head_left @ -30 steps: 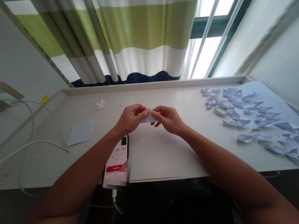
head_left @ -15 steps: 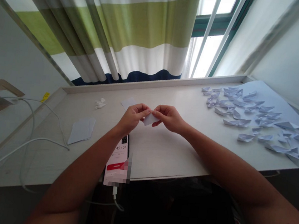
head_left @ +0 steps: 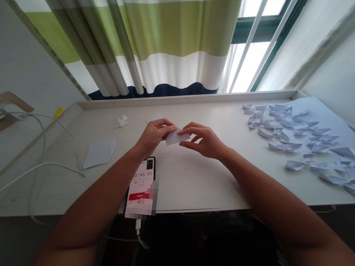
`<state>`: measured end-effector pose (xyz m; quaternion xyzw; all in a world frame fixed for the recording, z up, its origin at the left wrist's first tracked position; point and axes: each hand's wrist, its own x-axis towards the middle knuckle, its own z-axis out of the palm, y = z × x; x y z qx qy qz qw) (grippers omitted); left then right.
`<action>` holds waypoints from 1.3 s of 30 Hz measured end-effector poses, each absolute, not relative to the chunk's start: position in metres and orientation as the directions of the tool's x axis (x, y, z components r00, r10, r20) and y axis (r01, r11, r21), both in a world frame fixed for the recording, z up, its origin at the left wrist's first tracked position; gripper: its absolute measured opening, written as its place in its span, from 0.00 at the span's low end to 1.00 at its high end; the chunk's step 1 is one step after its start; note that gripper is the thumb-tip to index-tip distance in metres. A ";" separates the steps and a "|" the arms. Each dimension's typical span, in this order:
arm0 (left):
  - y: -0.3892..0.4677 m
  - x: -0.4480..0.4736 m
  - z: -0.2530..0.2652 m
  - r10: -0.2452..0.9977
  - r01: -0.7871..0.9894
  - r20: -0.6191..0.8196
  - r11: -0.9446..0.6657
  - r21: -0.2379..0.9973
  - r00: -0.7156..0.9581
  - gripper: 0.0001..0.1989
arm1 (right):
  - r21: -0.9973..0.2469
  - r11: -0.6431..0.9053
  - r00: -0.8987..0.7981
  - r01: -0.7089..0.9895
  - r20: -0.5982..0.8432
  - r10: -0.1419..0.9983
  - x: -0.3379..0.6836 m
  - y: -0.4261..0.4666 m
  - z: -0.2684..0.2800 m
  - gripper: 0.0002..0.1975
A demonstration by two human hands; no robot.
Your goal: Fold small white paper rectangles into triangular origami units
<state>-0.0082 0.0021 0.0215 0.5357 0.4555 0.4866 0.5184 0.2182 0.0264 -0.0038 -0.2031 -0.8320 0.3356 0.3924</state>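
Observation:
My left hand (head_left: 154, 136) pinches a small folded piece of white paper (head_left: 174, 137) between thumb and fingers, held above the desk. At the paper's right side is my right hand (head_left: 205, 140), its thumb and fingers parted; the fingertips overlap the paper, and whether they touch it I cannot tell. Below my left wrist lies a phone (head_left: 141, 188) with a lit timer screen and a cable plugged into its lower end. Part of another white sheet (head_left: 153, 119) shows behind my left hand.
Several folded paper boats (head_left: 285, 146) cover the right side of the white desk (head_left: 197, 182), some beside a large white sheet (head_left: 336, 119). To the left are a paper stack (head_left: 100, 153), crumpled paper (head_left: 121, 121) and white cables (head_left: 37, 170). A curtain (head_left: 176, 30) hangs behind.
My right hand has loosened its pinch and its fingers have spread. More of the folded paper shows, now turned sideways in my left hand. The camera view has shifted slightly.

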 end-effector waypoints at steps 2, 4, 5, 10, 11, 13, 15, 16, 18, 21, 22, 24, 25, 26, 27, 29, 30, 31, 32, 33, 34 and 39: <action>0.003 -0.008 0.019 0.990 -0.013 0.068 -0.067 0.998 0.124 0.15 | -0.730 0.679 -0.598 0.084 0.508 0.620 0.218 0.026 -0.004 0.12; 0.004 -0.008 0.016 0.985 -0.005 0.103 -0.103 0.995 0.141 0.18 | -0.753 0.652 -0.582 0.090 0.492 0.648 0.218 0.027 -0.005 0.13; 0.005 -0.008 0.014 0.982 0.000 0.124 -0.125 0.992 0.144 0.19 | -0.767 0.635 -0.575 0.090 0.481 0.662 0.218 0.027 -0.005 0.13; 0.005 -0.009 0.010 0.976 0.039 0.166 -0.173 0.984 0.141 0.23 | -0.815 0.576 -0.552 0.060 0.454 0.700 0.216 0.029 -0.009 0.13; 0.005 -0.010 0.011 0.976 0.047 0.166 -0.174 0.984 0.142 0.25 | -0.816 0.576 -0.548 0.051 0.459 0.700 0.216 0.029 -0.010 0.13; 0.003 -0.011 0.013 0.973 0.051 0.179 -0.188 0.981 0.147 0.27 | -0.813 0.582 -0.532 0.041 0.475 0.701 0.215 0.030 -0.010 0.13; 0.002 -0.010 0.015 0.960 0.029 0.214 -0.222 0.975 0.178 0.25 | -0.815 0.578 -0.492 0.024 0.494 0.717 0.214 0.030 -0.010 0.13; 0.001 -0.009 0.016 0.949 0.013 0.236 -0.244 0.970 0.208 0.24 | -0.821 0.570 -0.460 0.010 0.502 0.732 0.213 0.030 -0.010 0.13; 0.000 -0.007 0.016 0.922 -0.014 0.292 -0.298 0.954 0.254 0.23 | -0.831 0.556 -0.394 -0.024 0.519 0.759 0.213 0.031 -0.009 0.14; 0.000 -0.005 0.014 0.896 -0.016 0.374 -0.382 0.924 0.240 0.20 | -0.822 0.568 -0.347 -0.037 0.543 0.764 0.213 0.031 -0.008 0.15; 0.000 -0.005 0.014 0.894 -0.011 0.386 -0.394 0.919 0.227 0.19 | -0.818 0.575 -0.347 -0.035 0.549 0.760 0.212 0.030 -0.007 0.15; 0.000 -0.005 0.013 0.900 -0.002 0.383 -0.391 0.920 0.209 0.18 | -0.816 0.576 -0.354 -0.039 0.551 0.756 0.211 0.029 -0.007 0.16; 0.000 -0.005 0.014 0.904 -0.001 0.375 -0.383 0.924 0.204 0.18 | -0.819 0.572 -0.356 -0.047 0.549 0.757 0.211 0.029 -0.007 0.16; 0.000 -0.005 0.014 0.908 -0.002 0.368 -0.375 0.927 0.201 0.19 | -0.822 0.567 -0.357 -0.055 0.546 0.758 0.211 0.029 -0.007 0.16; 0.000 -0.005 0.014 0.911 -0.005 0.362 -0.368 0.930 0.200 0.19 | -0.825 0.562 -0.355 -0.062 0.545 0.760 0.210 0.028 -0.007 0.16; -0.001 -0.005 0.015 0.912 -0.009 0.356 -0.361 0.932 0.202 0.20 | -0.829 0.555 -0.348 -0.069 0.541 0.765 0.210 0.027 -0.006 0.17; -0.001 -0.005 0.014 0.911 -0.011 0.357 -0.363 0.932 0.206 0.20 | -0.832 0.550 -0.343 -0.071 0.538 0.770 0.210 0.027 -0.005 0.17; -0.001 -0.005 0.014 0.908 -0.014 0.361 -0.367 0.930 0.210 0.20 | -0.836 0.543 -0.337 -0.078 0.535 0.775 0.210 0.026 -0.005 0.17; -0.001 -0.005 0.013 0.905 -0.018 0.367 -0.372 0.928 0.216 0.20 | -0.841 0.533 -0.332 -0.089 0.530 0.780 0.209 0.026 -0.004 0.16; -0.001 -0.005 0.012 0.902 -0.023 0.373 -0.377 0.926 0.219 0.20 | -0.847 0.521 -0.329 -0.107 0.525 0.785 0.209 0.025 -0.003 0.16; 0.000 -0.005 0.010 0.900 -0.027 0.377 -0.381 0.924 0.220 0.20 | -0.852 0.507 -0.325 -0.128 0.519 0.790 0.209 0.025 -0.002 0.15; 0.003 -0.006 0.003 0.900 -0.048 0.383 -0.382 0.923 0.205 0.22 | -0.892 0.395 -0.332 -0.218 0.449 0.830 0.207 0.024 0.001 0.16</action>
